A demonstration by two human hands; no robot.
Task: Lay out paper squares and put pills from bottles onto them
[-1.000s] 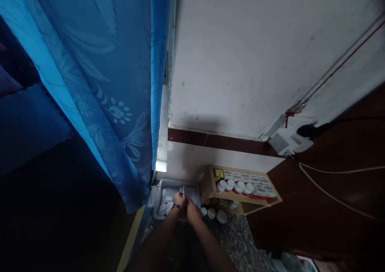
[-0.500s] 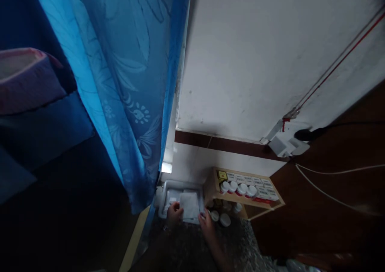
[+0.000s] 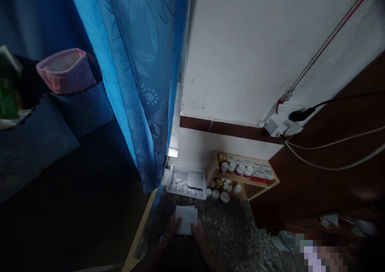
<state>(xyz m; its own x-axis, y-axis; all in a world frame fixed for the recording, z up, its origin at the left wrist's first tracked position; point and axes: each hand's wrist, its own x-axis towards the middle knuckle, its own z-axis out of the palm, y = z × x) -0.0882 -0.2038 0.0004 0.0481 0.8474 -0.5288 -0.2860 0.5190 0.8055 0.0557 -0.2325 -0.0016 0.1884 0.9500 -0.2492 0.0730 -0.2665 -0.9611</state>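
Note:
A white square packet (image 3: 186, 219) lies low in the view over the speckled stone counter (image 3: 231, 228). My left hand (image 3: 172, 227) holds its left edge and my right hand (image 3: 197, 232) holds its right edge, fingers closed on it. Behind it stands a white tray (image 3: 171, 185) with small white items and another white packet (image 3: 195, 179) inside.
A small wooden shelf (image 3: 255, 182) with white-capped jars and labelled boxes stands to the right of the tray; loose jars (image 3: 223, 197) sit below it. A blue curtain (image 3: 141, 83) hangs at left. A wall socket (image 3: 279, 125) with cables is at right.
Both hands lifted a white packet out of the tray and drew it back toward me over the counter. The view has shifted, showing more of the left side.

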